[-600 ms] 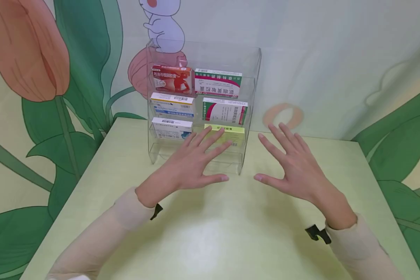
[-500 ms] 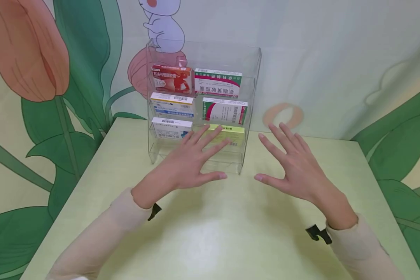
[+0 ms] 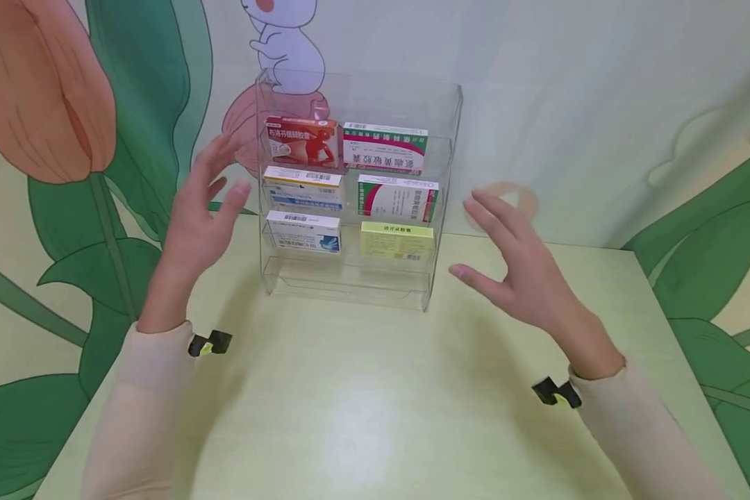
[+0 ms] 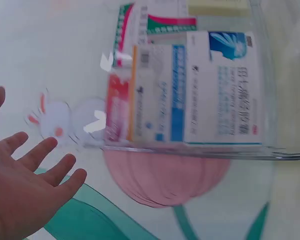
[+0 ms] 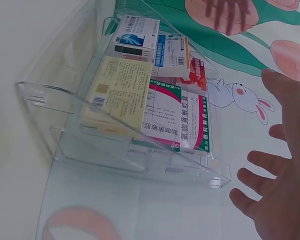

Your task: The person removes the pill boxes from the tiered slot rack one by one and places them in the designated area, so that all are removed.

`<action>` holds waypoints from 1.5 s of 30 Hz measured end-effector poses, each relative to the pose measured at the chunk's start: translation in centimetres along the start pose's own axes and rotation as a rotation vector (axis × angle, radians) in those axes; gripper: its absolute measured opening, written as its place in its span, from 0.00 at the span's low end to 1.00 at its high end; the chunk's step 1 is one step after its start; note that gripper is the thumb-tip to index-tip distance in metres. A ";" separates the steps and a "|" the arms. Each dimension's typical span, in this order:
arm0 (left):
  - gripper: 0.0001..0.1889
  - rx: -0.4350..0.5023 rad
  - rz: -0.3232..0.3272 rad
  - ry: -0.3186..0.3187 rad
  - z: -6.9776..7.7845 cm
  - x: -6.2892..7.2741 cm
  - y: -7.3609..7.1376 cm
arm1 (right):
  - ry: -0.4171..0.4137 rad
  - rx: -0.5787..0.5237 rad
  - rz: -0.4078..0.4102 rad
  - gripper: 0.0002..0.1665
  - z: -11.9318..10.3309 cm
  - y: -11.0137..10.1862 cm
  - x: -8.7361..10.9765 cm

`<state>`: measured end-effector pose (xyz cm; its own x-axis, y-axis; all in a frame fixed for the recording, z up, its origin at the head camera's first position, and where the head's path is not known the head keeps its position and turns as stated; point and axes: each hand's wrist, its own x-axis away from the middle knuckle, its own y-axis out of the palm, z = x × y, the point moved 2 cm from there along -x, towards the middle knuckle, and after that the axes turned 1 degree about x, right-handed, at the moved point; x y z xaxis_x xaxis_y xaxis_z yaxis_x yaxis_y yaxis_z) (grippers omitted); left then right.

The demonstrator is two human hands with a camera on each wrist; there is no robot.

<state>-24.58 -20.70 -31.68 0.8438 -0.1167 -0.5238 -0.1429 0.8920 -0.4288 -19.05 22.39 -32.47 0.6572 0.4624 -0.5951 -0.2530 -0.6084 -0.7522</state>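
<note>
A clear acrylic display rack (image 3: pixel 350 283) stands on the table, holding medicine boxes in two columns. At upper left is a red box (image 3: pixel 303 144), with a white-and-blue box (image 3: pixel 304 189) and a white box (image 3: pixel 303 232) below it. The right column has two white-green-magenta boxes (image 3: pixel 384 150) above a yellow-green box (image 3: pixel 397 242). My left hand (image 3: pixel 198 215) hovers left of the rack, fingers relaxed, holding nothing. Right of the rack my right hand (image 3: pixel 525 267) hangs with fingers spread and nothing in it. Both hands are apart from the rack.
The pale green table (image 3: pixel 350 403) stretches toward me in front of the rack. Behind it hangs a printed curtain or wall covering (image 3: pixel 556 90) with tulips and a white rabbit. Black clips (image 3: pixel 210 343) sit at both wrists.
My left hand has moved from in front of the rack to its left side and turned upward, uncovering the lower boxes. The right hand has shifted slightly up, its fingers closer together.
</note>
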 end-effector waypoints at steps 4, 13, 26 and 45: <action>0.32 0.121 0.022 -0.159 -4.3 -0.1 0.1 | 0.059 -0.072 0.036 0.50 0.5 0.7 -3.3; 0.35 0.292 -0.132 -0.477 -12.9 1.4 3.7 | 0.144 -0.122 -0.085 0.46 1.4 4.3 -8.1; 0.37 0.340 -0.304 -0.598 -15.9 2.4 6.5 | 0.179 -0.123 -0.272 0.44 2.5 10.7 -6.8; 0.37 0.455 -0.260 -0.572 -15.5 2.5 6.4 | 0.114 0.196 -0.347 0.21 1.7 12.9 -7.0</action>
<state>-31.44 -22.03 -47.18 0.9746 -0.2137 0.0672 0.2186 0.9728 -0.0764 -28.16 12.38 -38.50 0.7992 0.5370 -0.2700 -0.1261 -0.2894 -0.9489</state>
